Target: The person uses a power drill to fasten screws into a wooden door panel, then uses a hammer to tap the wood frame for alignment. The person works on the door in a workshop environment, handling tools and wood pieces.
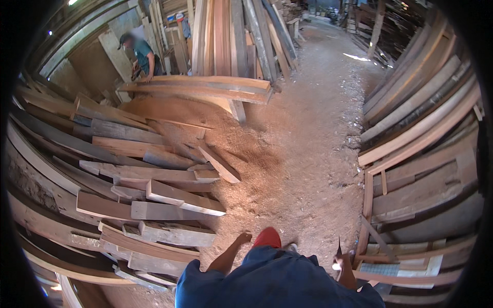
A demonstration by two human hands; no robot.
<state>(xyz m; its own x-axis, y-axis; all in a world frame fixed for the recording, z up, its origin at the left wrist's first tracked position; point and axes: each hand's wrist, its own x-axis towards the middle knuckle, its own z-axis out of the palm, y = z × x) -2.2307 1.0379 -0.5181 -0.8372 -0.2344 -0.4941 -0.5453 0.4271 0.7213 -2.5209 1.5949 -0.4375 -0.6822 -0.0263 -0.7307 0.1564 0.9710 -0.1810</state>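
My left hand (pixel 244 238) hangs beside the blue shirt (pixel 277 280), over the dusty ground, with its fingers loosely curled and no object showing in them. On the other side my right hand (pixel 343 261) is closed around a thin dark pointed tool (pixel 339 247) whose tip points forward; its exact kind is too small to tell. A small white shape (pixel 336 266) shows at that hand, and I cannot make out what it is. Between my arms a rounded red thing (pixel 267 237) sticks out past the shirt.
Piled timber beams (pixel 179 197) fill the left, some ends jutting toward the path (pixel 318 138). Stacked boards and wooden frames (pixel 367 205) line the right. Ahead, long planks (pixel 205 84) lie raised above sawdust (pixel 246 149); another person (pixel 146 56) stands behind them. Planks lean upright (pixel 223 38).
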